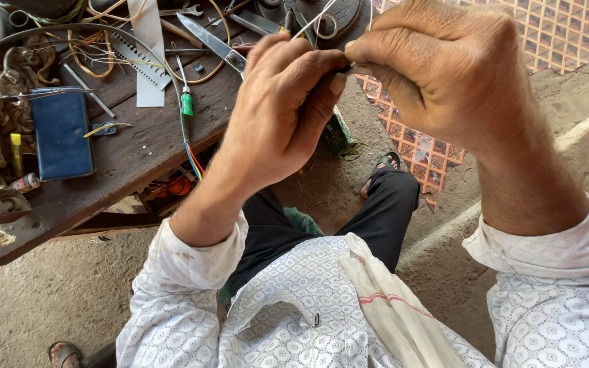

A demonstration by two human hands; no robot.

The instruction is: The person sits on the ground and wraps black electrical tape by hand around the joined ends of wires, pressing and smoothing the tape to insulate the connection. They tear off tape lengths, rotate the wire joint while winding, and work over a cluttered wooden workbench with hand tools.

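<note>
Head-camera view, looking down: near the top centre of the frame the left hand (284, 112) and right hand (444, 71) met, each closed in a pinch on a thin pale wire (316, 19) that ran up from between the fingertips and out of the top edge. The work looked like twisting or stripping the wire's end — a judgement only, since the fingers hid it. Doing it well probably called for a short grip close to the end, one hand steady while the other turned.

At upper left stood a cluttered wooden table (127, 153) (no open container showed on it): scissors (216, 44), a green-handled screwdriver (186, 95), a dark blue case (61, 133) lying shut, contents unseen.
</note>
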